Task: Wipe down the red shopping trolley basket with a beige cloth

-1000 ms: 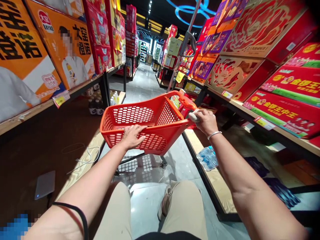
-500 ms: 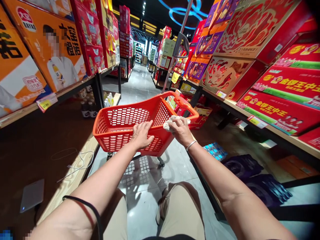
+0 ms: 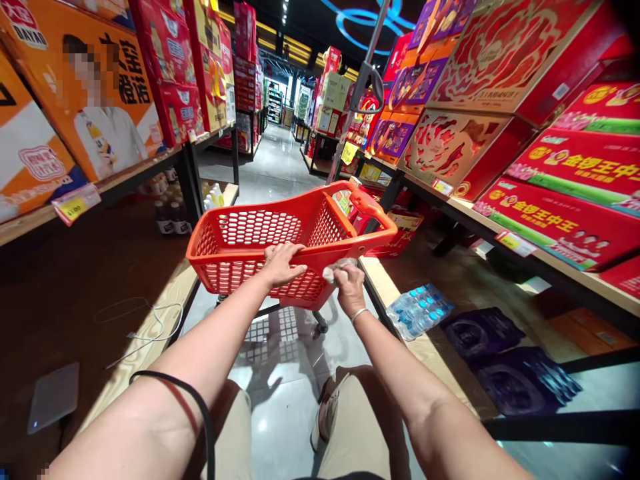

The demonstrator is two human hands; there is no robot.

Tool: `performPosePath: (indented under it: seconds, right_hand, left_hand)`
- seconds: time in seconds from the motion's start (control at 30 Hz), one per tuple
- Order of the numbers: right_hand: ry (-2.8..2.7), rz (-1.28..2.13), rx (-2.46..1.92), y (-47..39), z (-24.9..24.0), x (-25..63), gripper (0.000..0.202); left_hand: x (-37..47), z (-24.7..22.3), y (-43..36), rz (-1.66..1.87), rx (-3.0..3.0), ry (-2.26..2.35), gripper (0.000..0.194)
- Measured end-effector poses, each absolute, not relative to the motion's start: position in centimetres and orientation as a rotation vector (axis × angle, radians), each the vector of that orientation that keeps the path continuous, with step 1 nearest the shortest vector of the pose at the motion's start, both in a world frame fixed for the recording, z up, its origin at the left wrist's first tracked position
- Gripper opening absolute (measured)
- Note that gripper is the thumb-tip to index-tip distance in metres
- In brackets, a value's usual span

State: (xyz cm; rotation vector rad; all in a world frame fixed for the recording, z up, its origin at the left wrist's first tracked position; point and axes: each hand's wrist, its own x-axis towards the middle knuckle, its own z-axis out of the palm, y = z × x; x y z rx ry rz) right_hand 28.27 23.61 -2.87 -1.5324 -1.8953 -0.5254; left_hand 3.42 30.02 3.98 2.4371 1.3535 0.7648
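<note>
the red cart (image 3: 320, 252) stands on the shiny floor (image 3: 287, 427), at 12 o'clock from the person. the left hand (image 3: 283, 265) lies on its near rim, grip loose and mostly open. the right hand (image 3: 350, 288) has its grip closed on a white cloth (image 3: 331, 273), at the cart's near side, below the handle (image 3: 373, 208). from the cart, water bottles (image 3: 420, 310) lie at 4 o'clock, a white cord (image 3: 161, 323) at 8, and orange boxes (image 3: 120, 120) at 10.

Cart (image 3: 240, 253) — between two shelves (image 3: 125, 168) (image 3: 480, 213)
</note>
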Motion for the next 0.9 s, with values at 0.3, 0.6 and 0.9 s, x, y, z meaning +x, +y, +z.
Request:
performPosePath:
  seconds: [0.3, 0.6, 0.9]
  right_hand:
    - [-1.852, -0.759, -1.448, 22.4, 7.6, 32.9, 0.035]
    - [-1.778, -0.658, -1.47, 19.9, 11.1, 32.4, 0.035]
    - [-2.127, -0.543, -1.329, 15.0, 13.2, 27.5, 0.054]
  left_hand:
    - [1.2, 3.6, 31.7, 0.859, 2.401, 1.373, 0.043]
    - [-0.8, 4.0, 31.0, 0.965, 2.393, 1.45, 0.037]
    - [5.5, 7.9, 25.1, 1.114, 2.543, 1.07, 0.047]
